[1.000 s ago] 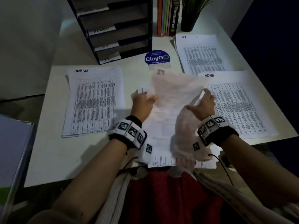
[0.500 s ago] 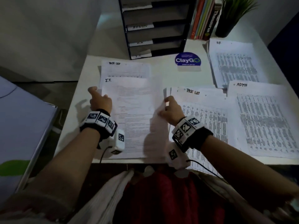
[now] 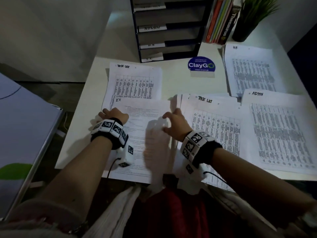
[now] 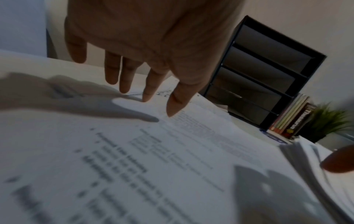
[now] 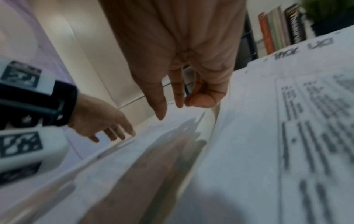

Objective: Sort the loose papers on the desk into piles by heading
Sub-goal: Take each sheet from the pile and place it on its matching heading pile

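The desk [image 3: 173, 83] carries headed piles; the I.T. sheet [image 3: 145, 117] lies near-left, overlapping the near edge of the far-left TASK LIST pile [image 3: 135, 81]. The step is judged best done by sliding it clear to its own spot. The left hand [image 3: 114, 115] hovers over its left edge, fingers [image 4: 124, 75] extended, holding nothing. The right hand [image 3: 176, 122], loosely curled above its right edge, appears empty, though blur hinders.

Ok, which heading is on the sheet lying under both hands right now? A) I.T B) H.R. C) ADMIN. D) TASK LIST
A: the sheet between the left hand and right hand has "I.T." handwritten at its top left corner in the head view.
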Available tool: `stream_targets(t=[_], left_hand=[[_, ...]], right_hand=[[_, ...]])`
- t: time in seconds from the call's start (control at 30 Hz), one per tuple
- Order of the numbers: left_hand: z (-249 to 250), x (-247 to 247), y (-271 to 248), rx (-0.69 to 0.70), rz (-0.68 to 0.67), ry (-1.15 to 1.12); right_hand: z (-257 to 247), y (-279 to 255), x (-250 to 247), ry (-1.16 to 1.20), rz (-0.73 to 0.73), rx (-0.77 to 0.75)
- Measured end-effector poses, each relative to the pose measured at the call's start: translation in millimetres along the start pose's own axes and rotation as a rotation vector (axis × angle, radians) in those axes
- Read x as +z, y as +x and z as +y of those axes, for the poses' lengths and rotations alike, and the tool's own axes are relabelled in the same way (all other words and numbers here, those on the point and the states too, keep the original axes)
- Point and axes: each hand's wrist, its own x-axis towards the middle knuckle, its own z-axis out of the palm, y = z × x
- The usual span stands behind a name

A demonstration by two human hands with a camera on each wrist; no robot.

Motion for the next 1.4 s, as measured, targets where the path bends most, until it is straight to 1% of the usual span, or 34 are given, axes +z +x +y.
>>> stream_targets(t=[0.03, 0.1, 0.17, 0.27, 0.33, 0.4, 0.47, 0.57, 0.7, 0.8, 0.83, 0.9, 0.97, 1.0, 1.03, 1.1, 1.13, 1.23, 1.3, 1.4], left_hand=[[7.8, -0.4, -2.2, 0.001, 0.005, -0.001], [26.7, 2.3, -8.7, 0.060, 0.031, -0.050], [50.3, 8.7, -18.8, 0.172, 0.079, -0.150], [91.6, 22.2, -38.0, 0.393, 0.123, -0.318], [117.2, 33.3, -50.5, 0.536, 0.060, -0.314], [135.7, 48.3, -59.9, 0.583, -0.054, -0.263], [149.0, 62.8, -67.2, 0.562, -0.134, -0.221], [162.0, 82.0, -67.6, 0.519, -0.189, -0.235], [168.2, 88.1, -70.5, 0.549, -0.248, -0.469], [163.7, 86.0, -75.3, 0.561, -0.311, -0.508], [160.9, 86.3, -74.6, 0.547, -0.294, -0.524], [157.2, 85.2, -68.3, 0.473, -0.181, -0.637], [155.6, 81.1, -61.6, 0.369, -0.044, -0.722], [156.1, 78.9, -59.9, 0.336, -0.011, -0.697], [157.0, 77.9, -58.0, 0.324, -0.001, -0.659], [160.8, 78.6, -52.3, 0.335, -0.036, -0.572], [162.7, 77.6, -53.1, 0.317, -0.062, -0.526], [162.1, 78.0, -50.6, 0.312, -0.083, -0.466], [160.9, 77.1, -53.0, 0.356, -0.094, -0.465], [159.2, 81.6, -56.8, 0.470, -0.057, -0.414]], right_hand=[[4.7, 0.8, -9.9, 0.019, 0.041, -0.011], [20.7, 3.8, -29.0, 0.037, 0.102, 0.000], [43.7, 5.8, -44.9, 0.020, 0.127, 0.057], [81.3, 4.3, -61.0, -0.029, 0.149, 0.162], [100.9, 0.2, -68.5, -0.099, 0.152, 0.232], [116.7, -3.1, -73.9, -0.222, 0.125, 0.278], [128.4, -3.9, -79.3, -0.318, 0.100, 0.286], [137.9, -0.6, -88.0, -0.360, 0.076, 0.256], [139.2, 5.8, -92.5, -0.419, 0.039, 0.162], [135.6, 7.1, -90.8, -0.543, 0.027, 0.063], [133.9, 6.2, -88.3, -0.608, 0.033, 0.030], [130.8, 3.2, -81.9, -0.718, 0.057, -0.031], [129.0, 0.2, -77.1, -0.736, 0.075, -0.063], [129.1, -0.6, -75.9, -0.720, 0.086, -0.064], [129.3, -1.3, -75.3, -0.704, 0.099, -0.062], [130.4, -0.2, -75.4, -0.680, 0.118, -0.042], [130.4, 0.5, -75.3, -0.662, 0.120, -0.023], [131.3, 5.6, -76.1, -0.585, 0.102, 0.037], [132.0, 8.1, -78.9, -0.539, 0.092, 0.077], [131.0, 8.9, -80.4, -0.509, 0.084, 0.085]])
